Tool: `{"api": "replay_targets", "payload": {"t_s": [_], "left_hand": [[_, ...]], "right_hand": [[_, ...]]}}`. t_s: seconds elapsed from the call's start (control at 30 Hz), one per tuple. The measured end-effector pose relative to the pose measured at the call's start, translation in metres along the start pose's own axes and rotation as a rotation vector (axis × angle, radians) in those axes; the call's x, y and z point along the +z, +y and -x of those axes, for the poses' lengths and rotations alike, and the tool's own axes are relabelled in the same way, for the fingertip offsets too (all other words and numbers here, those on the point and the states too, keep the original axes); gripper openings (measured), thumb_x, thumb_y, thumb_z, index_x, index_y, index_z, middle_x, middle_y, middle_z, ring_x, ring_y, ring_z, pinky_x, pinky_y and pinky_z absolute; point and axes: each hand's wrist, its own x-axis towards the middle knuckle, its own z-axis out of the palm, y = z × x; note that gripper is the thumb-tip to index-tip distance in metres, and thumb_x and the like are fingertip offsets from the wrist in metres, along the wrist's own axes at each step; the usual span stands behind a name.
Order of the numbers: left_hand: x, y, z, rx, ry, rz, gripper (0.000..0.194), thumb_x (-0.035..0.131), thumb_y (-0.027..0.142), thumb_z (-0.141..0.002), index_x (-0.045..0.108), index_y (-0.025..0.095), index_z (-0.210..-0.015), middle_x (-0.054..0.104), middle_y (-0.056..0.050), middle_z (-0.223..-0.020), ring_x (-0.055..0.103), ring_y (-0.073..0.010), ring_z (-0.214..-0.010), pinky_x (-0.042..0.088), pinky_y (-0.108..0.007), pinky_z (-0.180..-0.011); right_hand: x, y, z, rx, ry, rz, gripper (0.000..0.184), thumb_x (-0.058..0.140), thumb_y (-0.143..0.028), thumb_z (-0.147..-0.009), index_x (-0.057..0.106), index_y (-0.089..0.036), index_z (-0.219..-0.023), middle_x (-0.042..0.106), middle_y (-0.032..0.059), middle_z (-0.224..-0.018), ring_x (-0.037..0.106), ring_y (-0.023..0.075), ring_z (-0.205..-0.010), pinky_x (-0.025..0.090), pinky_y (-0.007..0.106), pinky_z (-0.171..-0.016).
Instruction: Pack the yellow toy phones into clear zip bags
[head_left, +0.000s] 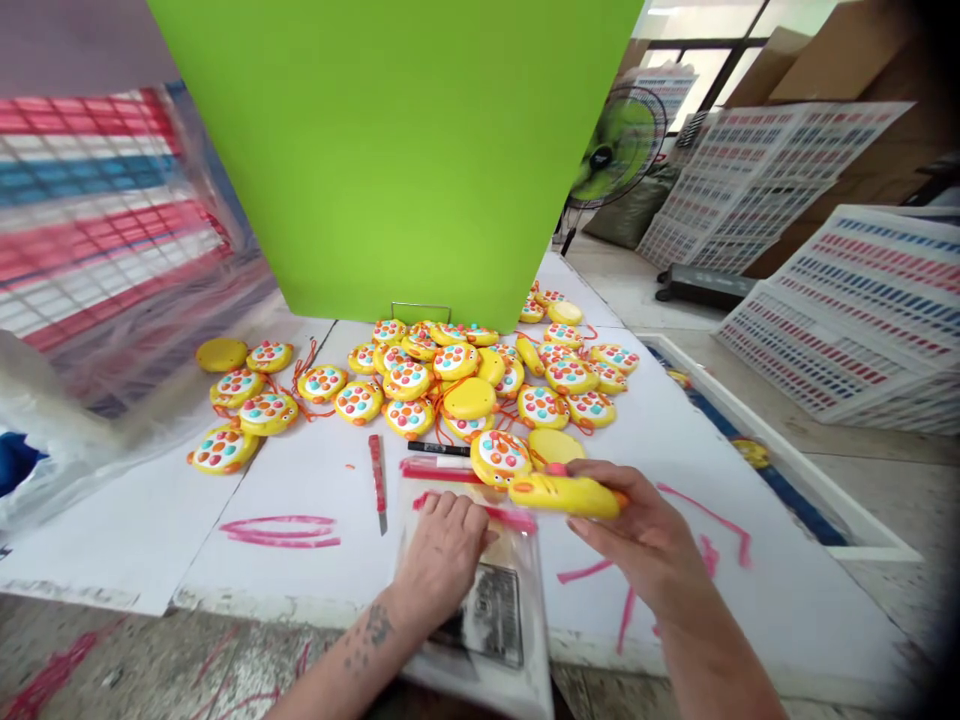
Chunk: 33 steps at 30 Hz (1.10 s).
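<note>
My right hand grips a yellow oval toy edge-on, fingers behind it and thumb below, above the right part of the bag's top. My left hand is closed on the pink-edged top of a clear zip bag lying at the table's front edge. A dark printed rectangle shows on the bag, partly under my wrist. Just beyond lie a yellow toy with coloured buttons and a face-down one. Left of the bag is a red utility knife; a black marker rests above it.
Many similar toys with orange cords lie heaped across the table's middle, and several more at the left. Behind them stands a large green panel. A fan and white crates are at the right. Pink strips lie on the tabletop.
</note>
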Motion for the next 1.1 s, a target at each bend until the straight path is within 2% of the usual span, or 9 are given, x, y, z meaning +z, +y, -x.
{"api": "replay_targets", "payload": {"t_s": [0.07, 0.1, 0.2, 0.33, 0.47, 0.7, 0.83, 0.97, 1.1], "left_hand": [[-0.001, -0.001, 0.002, -0.022, 0.049, 0.093, 0.008, 0.049, 0.02, -0.09, 0.052, 0.016, -0.097, 0.06, -0.005, -0.085, 0.053, -0.0228, -0.079, 0.045, -0.04, -0.075], [-0.001, -0.002, 0.003, -0.033, 0.075, 0.142, 0.018, 0.05, 0.02, -0.09, 0.049, 0.016, -0.108, 0.061, -0.005, -0.086, 0.054, -0.0227, -0.08, 0.046, -0.04, -0.077], [0.0, -0.004, 0.006, -0.027, 0.098, 0.236, 0.047, 0.051, 0.017, -0.088, 0.032, 0.015, -0.131, 0.062, -0.007, -0.095, 0.055, -0.0228, -0.084, 0.046, -0.041, -0.08], [0.001, -0.006, 0.005, -0.022, 0.046, 0.204, 0.042, 0.052, 0.017, -0.087, 0.039, 0.017, -0.127, 0.063, -0.01, -0.102, 0.056, -0.0252, -0.089, 0.046, -0.043, -0.082], [0.0, -0.006, 0.003, -0.059, 0.046, 0.228, 0.042, 0.055, 0.018, -0.087, 0.041, 0.017, -0.126, 0.064, -0.009, -0.103, 0.057, -0.0247, -0.091, 0.046, -0.042, -0.083], [0.0, -0.005, 0.006, -0.029, 0.111, 0.236, 0.058, 0.057, 0.023, -0.087, 0.028, 0.017, -0.136, 0.063, -0.008, -0.096, 0.057, -0.0243, -0.084, 0.047, -0.042, -0.079], [-0.002, -0.002, 0.006, 0.057, 0.094, 0.233, 0.044, 0.053, 0.02, -0.089, 0.036, 0.018, -0.129, 0.063, -0.007, -0.096, 0.057, -0.0231, -0.086, 0.047, -0.039, -0.078], [-0.003, 0.0, 0.005, 0.162, 0.031, 0.159, 0.015, 0.046, 0.021, -0.092, 0.054, 0.02, -0.105, 0.063, -0.005, -0.091, 0.056, -0.0218, -0.085, 0.045, -0.036, -0.074], [-0.001, -0.001, 0.004, 0.136, 0.055, 0.088, 0.012, 0.047, 0.023, -0.093, 0.058, 0.02, -0.096, 0.061, -0.004, -0.086, 0.056, -0.0208, -0.08, 0.044, -0.035, -0.07]], "right_hand": [[-0.003, -0.004, 0.002, -0.068, -0.088, -0.103, 0.024, 0.068, -0.023, -0.077, 0.057, -0.029, -0.098, 0.059, 0.0054, -0.11, 0.057, 0.0246, -0.11, 0.053, 0.036, -0.085], [-0.004, -0.004, 0.002, -0.091, -0.157, -0.119, 0.022, 0.067, -0.022, -0.077, 0.058, -0.03, -0.096, 0.059, 0.0052, -0.112, 0.056, 0.0256, -0.112, 0.052, 0.038, -0.085], [-0.001, 0.003, 0.002, -0.06, -0.291, 0.083, 0.017, 0.062, -0.02, -0.08, 0.062, -0.03, -0.095, 0.056, 0.0057, -0.123, 0.051, 0.026, -0.12, 0.047, 0.043, -0.094], [0.007, 0.015, 0.0, 0.061, -0.267, 0.435, 0.023, 0.056, -0.025, -0.083, 0.065, -0.029, -0.104, 0.052, 0.0067, -0.131, 0.045, 0.0245, -0.126, 0.036, 0.047, -0.106], [0.008, 0.019, 0.002, 0.139, -0.338, 0.374, 0.033, 0.06, -0.035, -0.082, 0.061, -0.028, -0.114, 0.045, 0.0079, -0.139, 0.038, 0.0242, -0.132, 0.041, 0.042, -0.104], [0.02, 0.044, 0.0, 0.192, -0.05, 0.194, 0.021, 0.063, -0.04, -0.079, 0.065, -0.021, -0.088, 0.059, 0.0114, -0.119, 0.056, 0.0264, -0.114, 0.052, 0.039, -0.089], [0.03, 0.059, -0.008, 0.101, -0.063, 0.273, 0.02, 0.057, -0.031, -0.082, 0.06, -0.023, -0.1, 0.056, 0.0091, -0.122, 0.055, 0.0234, -0.113, 0.049, 0.041, -0.094], [0.035, 0.053, -0.02, 0.014, -0.182, 0.439, 0.043, 0.05, -0.021, -0.083, 0.047, -0.026, -0.126, 0.051, 0.0069, -0.132, 0.047, 0.0213, -0.123, 0.039, 0.044, -0.105], [0.038, 0.048, -0.033, -0.005, -0.289, 0.582, 0.049, 0.044, -0.018, -0.084, 0.044, -0.026, -0.133, 0.048, 0.0054, -0.137, 0.042, 0.02, -0.127, 0.033, 0.045, -0.109]]}}
